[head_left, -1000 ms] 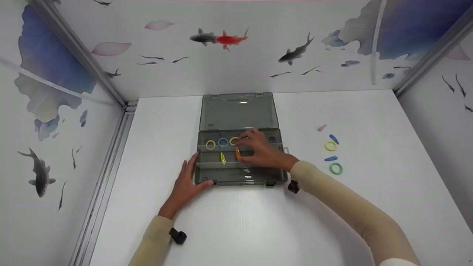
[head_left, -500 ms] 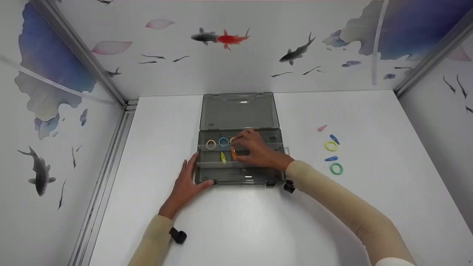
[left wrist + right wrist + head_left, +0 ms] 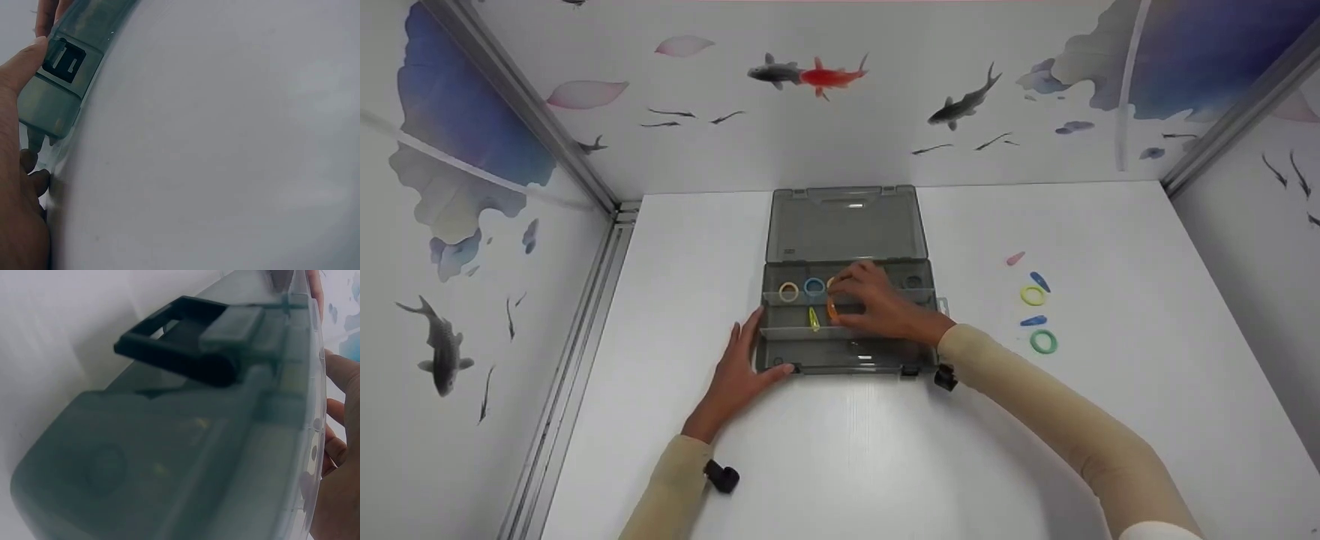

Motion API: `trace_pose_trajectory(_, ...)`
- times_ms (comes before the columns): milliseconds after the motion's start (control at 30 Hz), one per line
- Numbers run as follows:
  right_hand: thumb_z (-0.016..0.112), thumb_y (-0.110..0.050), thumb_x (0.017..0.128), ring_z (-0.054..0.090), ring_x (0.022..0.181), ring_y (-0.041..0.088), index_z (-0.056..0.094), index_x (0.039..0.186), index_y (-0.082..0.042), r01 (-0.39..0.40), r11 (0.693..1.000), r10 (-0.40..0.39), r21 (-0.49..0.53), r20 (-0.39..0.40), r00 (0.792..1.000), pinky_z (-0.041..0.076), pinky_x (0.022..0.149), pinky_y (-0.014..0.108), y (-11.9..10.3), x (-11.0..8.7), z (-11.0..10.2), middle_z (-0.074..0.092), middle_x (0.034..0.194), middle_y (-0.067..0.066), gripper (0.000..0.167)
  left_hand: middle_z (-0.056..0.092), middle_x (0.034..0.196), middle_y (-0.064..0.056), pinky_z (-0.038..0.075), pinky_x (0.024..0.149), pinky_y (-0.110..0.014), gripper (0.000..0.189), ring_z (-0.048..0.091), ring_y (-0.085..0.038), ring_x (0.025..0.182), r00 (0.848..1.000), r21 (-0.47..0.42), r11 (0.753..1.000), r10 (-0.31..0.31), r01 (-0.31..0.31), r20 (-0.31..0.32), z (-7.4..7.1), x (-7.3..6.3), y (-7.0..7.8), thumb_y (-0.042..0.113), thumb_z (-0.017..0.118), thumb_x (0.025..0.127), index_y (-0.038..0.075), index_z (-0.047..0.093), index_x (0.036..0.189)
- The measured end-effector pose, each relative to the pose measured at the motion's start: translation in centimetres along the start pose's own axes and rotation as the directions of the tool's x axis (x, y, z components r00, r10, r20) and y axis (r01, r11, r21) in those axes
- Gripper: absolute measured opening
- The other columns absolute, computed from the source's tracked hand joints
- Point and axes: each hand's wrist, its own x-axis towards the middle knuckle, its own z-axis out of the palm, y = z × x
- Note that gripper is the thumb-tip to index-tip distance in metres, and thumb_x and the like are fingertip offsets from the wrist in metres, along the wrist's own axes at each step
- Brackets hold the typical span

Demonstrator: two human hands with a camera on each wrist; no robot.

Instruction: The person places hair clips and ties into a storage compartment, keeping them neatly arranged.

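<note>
A clear grey compartment box lies with its lid folded back. My right hand reaches over its middle row, thumb and fingers pinching an orange hair clip. Just left of that clip, a yellow hair clip lies in the same row. In the back row are a beige hair tie and a blue hair tie; another beige one is mostly hidden behind my right fingers. My left hand rests spread at the box's front left corner, its thumb touching the front wall beside a black latch.
Right of the box lie a pink hair clip, two blue hair clips, the upper blue clip and the lower blue clip, a yellow hair tie and a green hair tie. Printed white walls surround the white table.
My right hand has shifted slightly left with the orange hair clip, bringing it closer to the yellow one. My left hand has stayed in place on the box.
</note>
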Motion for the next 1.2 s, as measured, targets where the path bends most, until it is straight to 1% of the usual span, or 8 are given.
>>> trace_pose_trajectory(100, 0.088, -0.027, 0.099, 0.048, 0.132, 0.036, 0.074, 0.137, -0.003, -0.021, 1.000, 0.021, 0.012, 0.018, 1.000, 0.036, 0.114, 0.064, -0.1, 0.0, 0.0, 0.062, 0.141, 0.016, 0.047, 0.017, 0.183, -0.016, 0.018, 0.124, -0.082, 0.114, 0.003, -0.045, 0.169, 1.000, -0.002, 1.000, -0.001, 0.001, 0.000, 0.0, 0.0, 0.0, 0.062, 0.086, 0.091, 0.035, 0.018, 0.178)
trace_pose_trajectory(267, 0.087, -0.024, 0.099, 0.046, 0.134, 0.036, 0.072, 0.141, -0.002, -0.036, 0.999, 0.035, 0.041, 0.024, 0.999, 0.032, 0.116, 0.065, 0.0, -0.2, 0.0, 0.060, 0.144, 0.016, 0.049, 0.018, 0.183, -0.015, 0.018, 0.124, -0.083, 0.114, 0.002, -0.045, 0.169, 1.000, -0.006, 1.000, 0.005, -0.005, -0.004, 0.1, 0.0, -0.1, 0.064, 0.086, 0.090, 0.036, 0.019, 0.178)
trace_pose_trajectory(433, 0.089, -0.022, 0.097, 0.047, 0.133, 0.038, 0.072, 0.139, -0.001, -0.026, 0.997, 0.028, 0.070, -0.019, 0.999, 0.032, 0.114, 0.066, 0.2, -0.7, -0.4, 0.061, 0.142, 0.018, 0.050, 0.019, 0.183, -0.013, 0.019, 0.124, -0.081, 0.115, 0.003, -0.045, 0.170, 1.000, -0.009, 1.000, 0.014, -0.014, -0.008, 0.1, 0.0, -0.3, 0.064, 0.087, 0.089, 0.037, 0.019, 0.177)
trace_pose_trajectory(567, 0.088, -0.020, 0.097, 0.048, 0.132, 0.041, 0.074, 0.136, -0.001, -0.005, 0.999, 0.008, 0.049, -0.062, 0.998, 0.034, 0.111, 0.068, 0.5, -1.4, -0.9, 0.062, 0.140, 0.023, 0.045, 0.018, 0.183, -0.015, 0.018, 0.124, -0.082, 0.114, 0.003, -0.045, 0.169, 1.000, -0.009, 1.000, 0.015, -0.015, -0.009, 0.1, 0.0, -0.3, 0.063, 0.087, 0.089, 0.037, 0.019, 0.177)
trace_pose_trajectory(733, 0.084, -0.019, 0.101, 0.046, 0.132, 0.044, 0.074, 0.133, 0.000, -0.034, 0.998, 0.037, 0.044, -0.067, 0.997, 0.034, 0.111, 0.069, 1.0, -2.7, -1.8, 0.060, 0.141, 0.025, 0.039, 0.019, 0.183, -0.014, 0.017, 0.124, -0.083, 0.115, 0.002, -0.045, 0.170, 1.000, -0.012, 1.000, 0.009, -0.009, -0.005, 0.1, 0.0, -0.2, 0.065, 0.087, 0.089, 0.037, 0.019, 0.177)
trace_pose_trajectory(933, 0.083, -0.024, 0.103, 0.046, 0.135, 0.041, 0.076, 0.132, 0.000, -0.101, 0.992, 0.107, 0.071, -0.079, 0.991, 0.035, 0.115, 0.064, 1.8, -4.6, -3.3, 0.061, 0.142, 0.019, 0.039, 0.019, 0.183, -0.014, 0.017, 0.124, -0.082, 0.115, 0.002, -0.045, 0.170, 1.000, -0.015, 1.000, 0.005, -0.006, -0.011, 0.0, -0.1, -0.2, 0.065, 0.087, 0.088, 0.037, 0.019, 0.177)
trace_pose_trajectory(1000, 0.083, -0.024, 0.103, 0.046, 0.136, 0.040, 0.076, 0.132, 0.000, -0.111, 0.991, 0.119, 0.077, -0.096, 0.988, 0.033, 0.115, 0.063, 2.1, -5.3, -3.7, 0.061, 0.142, 0.019, 0.038, 0.019, 0.183, -0.014, 0.017, 0.125, -0.081, 0.115, 0.003, -0.045, 0.169, 1.000, -0.011, 1.000, 0.009, -0.009, -0.012, 0.0, -0.1, -0.2, 0.064, 0.087, 0.089, 0.036, 0.020, 0.177)
trace_pose_trajectory(1200, 0.085, -0.015, 0.100, 0.045, 0.132, 0.042, 0.075, 0.131, 0.003, -0.117, 0.988, 0.133, 0.100, -0.176, 0.975, 0.031, 0.112, 0.063, 3.4, -7.6, -5.0, 0.061, 0.141, 0.026, 0.037, 0.022, 0.183, -0.015, 0.018, 0.125, -0.080, 0.115, 0.004, -0.045, 0.169, 1.000, 0.011, 1.000, 0.005, -0.005, -0.015, 0.2, 0.1, 0.0, 0.065, 0.086, 0.090, 0.033, 0.020, 0.178)
